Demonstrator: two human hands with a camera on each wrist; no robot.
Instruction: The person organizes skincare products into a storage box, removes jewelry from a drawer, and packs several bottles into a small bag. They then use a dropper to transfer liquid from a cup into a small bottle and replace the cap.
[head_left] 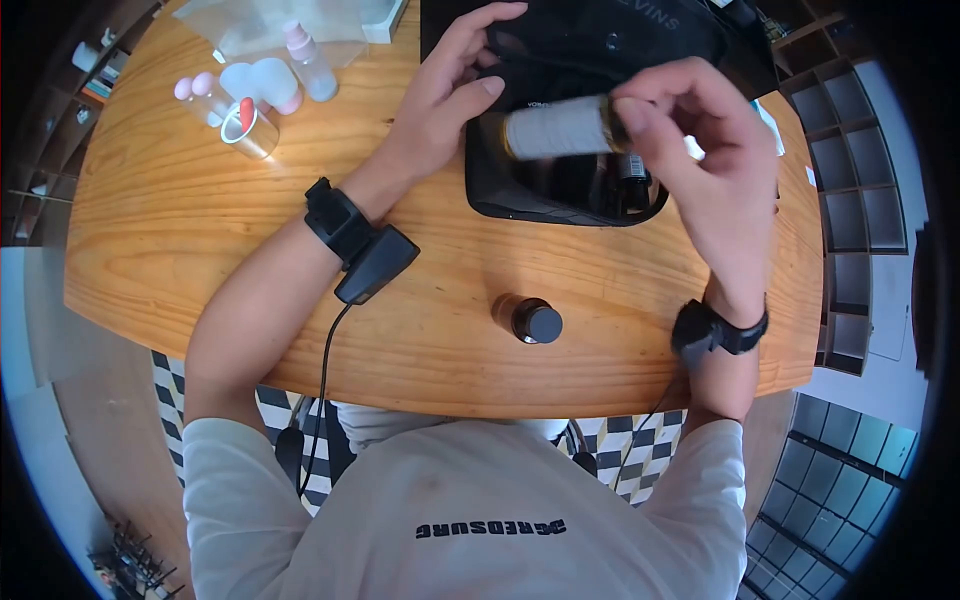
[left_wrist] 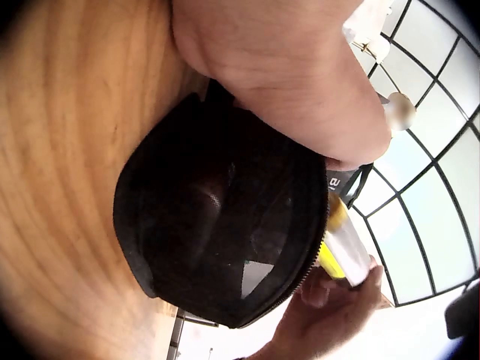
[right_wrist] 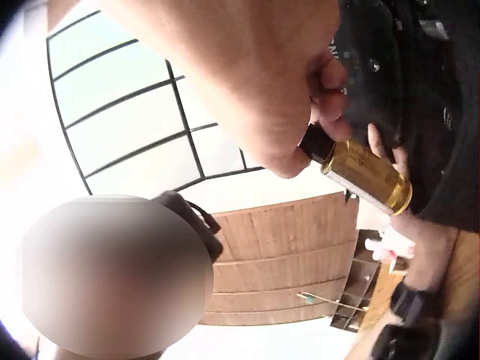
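My right hand [head_left: 715, 150] pinches a small bottle by its black cap, high over the black pouch [head_left: 530, 198]. The bottle [head_left: 560, 128] lies sideways, with a white label towards the head camera; in the right wrist view yellow liquid shows through the clear bottle [right_wrist: 367, 176]. At the pouch's left side is my left hand [head_left: 445, 95], thumb and fingers spread apart with nothing between them. The pouch is unzipped, and a dark bottle [head_left: 633, 180] with a pale label shows inside it. Nearer the table's front edge stands a dark brown bottle [head_left: 530, 318] with a black cap.
At the back left of the wooden table [head_left: 390, 350] are a pink-topped spray bottle [head_left: 313, 70], small pink-capped bottles [head_left: 205, 95] and a cup [head_left: 250, 135] with a red-tipped item in it. A clear plastic bag [head_left: 250, 25] lies behind them. Cables run from both wrist cameras.
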